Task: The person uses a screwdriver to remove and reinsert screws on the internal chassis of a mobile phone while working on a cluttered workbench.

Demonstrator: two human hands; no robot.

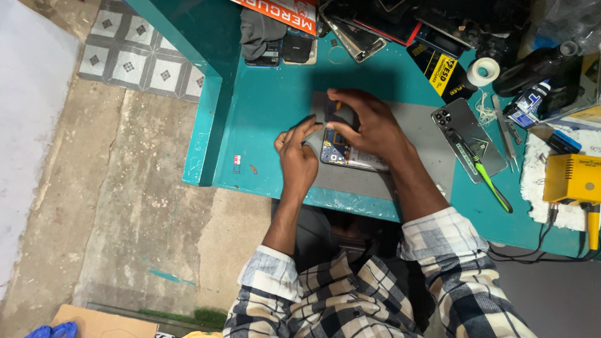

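An opened phone [343, 154] with its insides showing lies on a grey work mat [426, 134] on the teal table. My left hand [298, 156] holds the phone's left end steady, fingers against its edge. My right hand [366, 122] is closed over a small dark tool with an orange part [341, 111], pressed down on the top of the phone. The tool's tip is hidden under my fingers.
A phone back cover [466, 134] with a green-handled tool [488, 178] lies to the right, with tweezers [504, 131], a tape roll [483, 71], a yellow box [571, 178] and cables. Several phones and parts [357, 34] crowd the back. The table edge [206, 125] drops to the floor at left.
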